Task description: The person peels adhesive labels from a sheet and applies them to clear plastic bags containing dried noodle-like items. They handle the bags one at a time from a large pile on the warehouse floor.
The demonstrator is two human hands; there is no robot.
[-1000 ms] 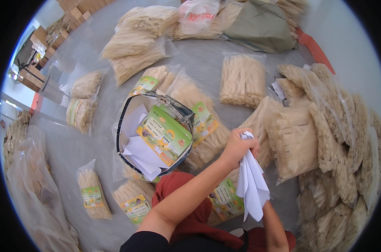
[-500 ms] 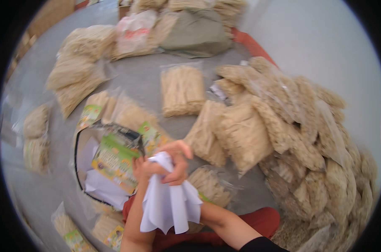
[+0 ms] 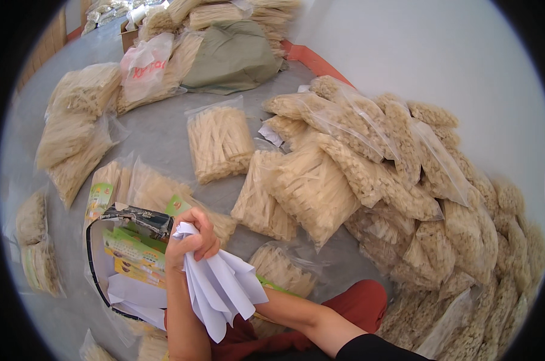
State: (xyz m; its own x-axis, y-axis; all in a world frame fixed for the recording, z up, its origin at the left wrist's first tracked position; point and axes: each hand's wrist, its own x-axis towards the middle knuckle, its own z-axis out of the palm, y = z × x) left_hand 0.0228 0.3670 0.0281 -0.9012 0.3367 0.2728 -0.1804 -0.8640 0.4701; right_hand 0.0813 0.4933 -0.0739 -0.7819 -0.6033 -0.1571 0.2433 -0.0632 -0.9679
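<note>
Beside the dark-rimmed container (image 3: 141,218), to its right, the left hand (image 3: 193,237) has its fingers curled tightly around bunched white sheets (image 3: 221,290). They conceal the right hand; its fingers' state cannot be told. Labels (image 3: 134,253) inside the container are partly hidden; below it, bags (image 3: 95,350) are cut off.

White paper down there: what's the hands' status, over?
Left hand gripping white paper by one end. Right hand out of sight, apparently behind it. Open container close on the left, possibly in the way.
</note>
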